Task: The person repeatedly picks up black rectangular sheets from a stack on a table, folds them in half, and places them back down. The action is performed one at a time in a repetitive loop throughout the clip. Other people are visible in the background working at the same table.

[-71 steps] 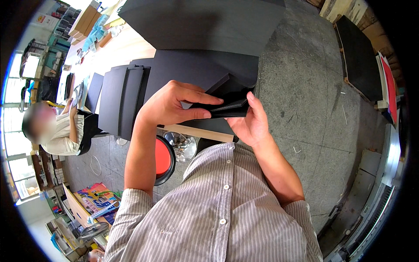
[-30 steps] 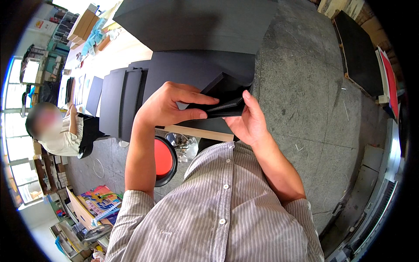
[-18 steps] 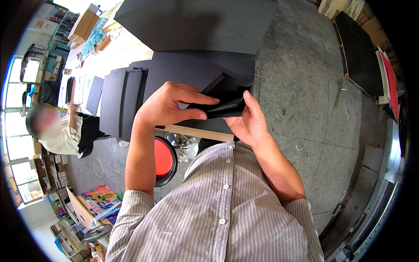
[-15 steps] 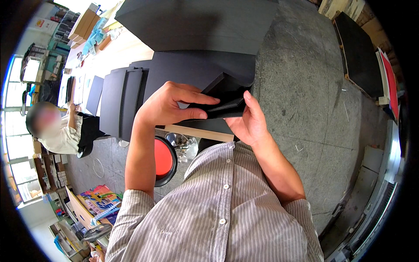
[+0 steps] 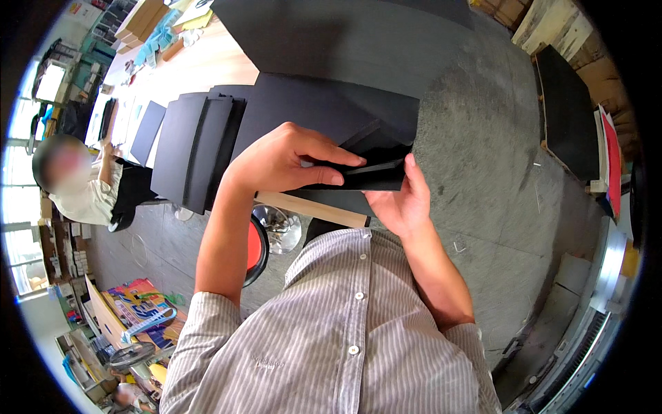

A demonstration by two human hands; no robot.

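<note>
A piece of black cardboard [image 5: 386, 153] with folded-up flaps lies between my two hands at the right near corner of a black sheet pile. My left hand [image 5: 286, 157] comes in from the left, its thumb and forefinger closed about the near flap. At the right end, my right hand [image 5: 405, 203] grips the cardboard, thumb upright along its edge and fingers underneath. Under it spread large flat black sheets [image 5: 303, 100]. How many layers my fingers hold is hard to tell, black on black.
More black boards [image 5: 181, 145] are stacked to the left on the pale worktable [image 5: 224, 52]. A large dark panel [image 5: 345, 41] stands behind. Below the wooden table edge [image 5: 314, 209] is a red round stool [image 5: 255, 247]. A seated person [image 5: 86, 183] works at far left. Grey floor [image 5: 496, 159] extends right.
The far flap has folded down flatter, away from me. Both hands keep hold of the cardboard. The whole view has turned slightly.
</note>
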